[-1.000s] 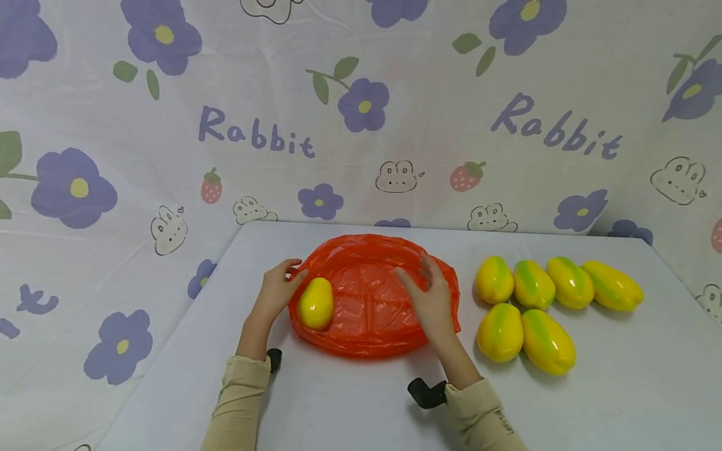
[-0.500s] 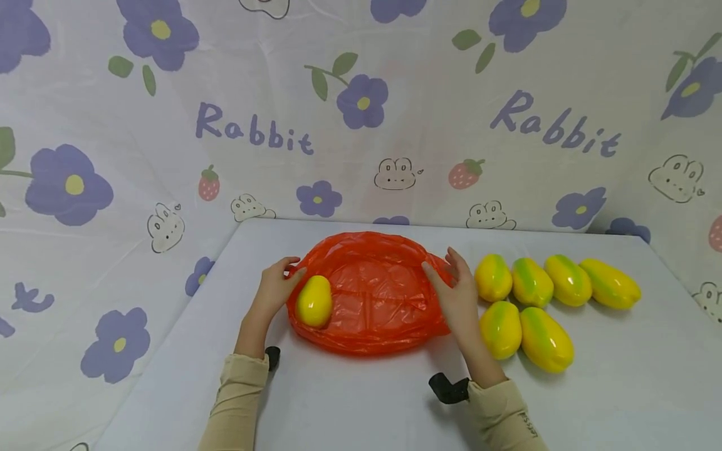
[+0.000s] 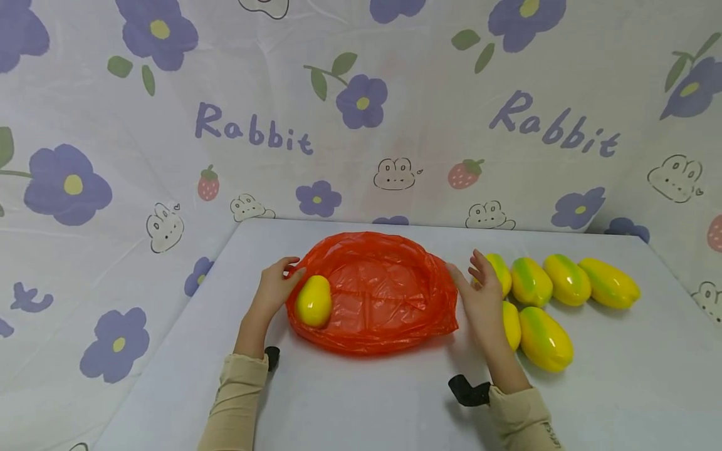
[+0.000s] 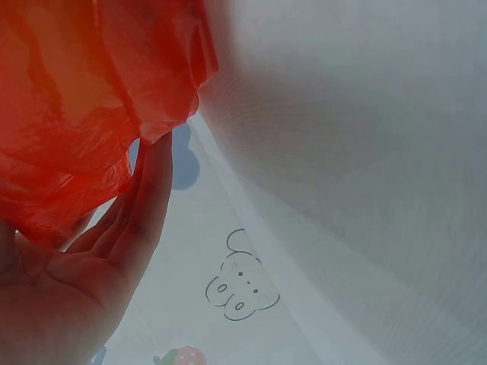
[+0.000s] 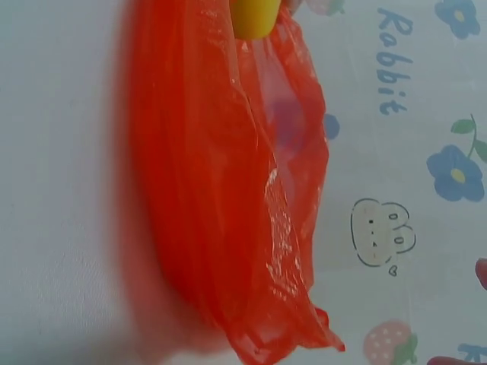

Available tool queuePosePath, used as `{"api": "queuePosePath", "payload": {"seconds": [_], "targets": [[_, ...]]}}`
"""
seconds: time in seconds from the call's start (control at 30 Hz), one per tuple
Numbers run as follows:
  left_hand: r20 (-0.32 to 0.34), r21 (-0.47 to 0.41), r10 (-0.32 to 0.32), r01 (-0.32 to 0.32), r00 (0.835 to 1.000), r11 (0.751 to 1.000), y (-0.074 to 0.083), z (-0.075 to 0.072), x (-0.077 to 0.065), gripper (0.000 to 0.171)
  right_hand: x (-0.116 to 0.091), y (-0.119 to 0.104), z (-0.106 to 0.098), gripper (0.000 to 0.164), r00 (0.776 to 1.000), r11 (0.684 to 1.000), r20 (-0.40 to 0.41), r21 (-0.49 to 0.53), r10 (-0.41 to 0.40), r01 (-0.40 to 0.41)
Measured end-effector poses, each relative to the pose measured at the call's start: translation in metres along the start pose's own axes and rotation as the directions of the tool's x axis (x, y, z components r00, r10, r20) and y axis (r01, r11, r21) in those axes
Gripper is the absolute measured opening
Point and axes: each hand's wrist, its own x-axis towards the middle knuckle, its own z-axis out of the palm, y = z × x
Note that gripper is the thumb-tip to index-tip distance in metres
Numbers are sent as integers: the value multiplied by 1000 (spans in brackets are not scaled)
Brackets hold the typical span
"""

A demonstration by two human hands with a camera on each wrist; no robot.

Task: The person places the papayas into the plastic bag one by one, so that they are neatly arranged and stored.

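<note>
A red plastic bag [image 3: 366,341] lies with its mouth spread wide on the white table. Inside, at its left end, sits one glossy yellow papaya [image 3: 314,302]. My left hand [image 3: 274,289] holds the bag's left rim between thumb and fingers; the left wrist view shows the fingers [image 4: 152,190] behind the red film. To the right of the bag, my right hand [image 3: 484,307] is apart from it, fingers loosely spread and holding nothing. It hovers beside several yellow-green papayas [image 3: 546,339] and partly covers the two nearest ones. Only its fingertips [image 5: 482,272] show in the right wrist view.
The papayas stand in two rows on the right of the table [image 3: 361,401]. A cloth backdrop [image 3: 429,125] with flowers and rabbits rises behind the table. Black wrist mounts [image 3: 469,391] hang by both sleeves.
My right hand has moved right, from over the bag's right part past its edge to the papayas. The left hand stays at the left rim, and the papaya in the bag has not moved.
</note>
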Motion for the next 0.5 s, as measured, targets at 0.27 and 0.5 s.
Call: {"api": "queuePosePath", "payload": {"seconds": [0.27,0.5], "targets": [[5,2,-5,5,1000,1000,-1,0,-1,49,1,7,-16,79,999,999,-35,-31,22,-23],[8,-9,-17,17,1000,1000,1,0,-1,48,1,13,-33,78,998,999,-52,3,38,-38]]}}
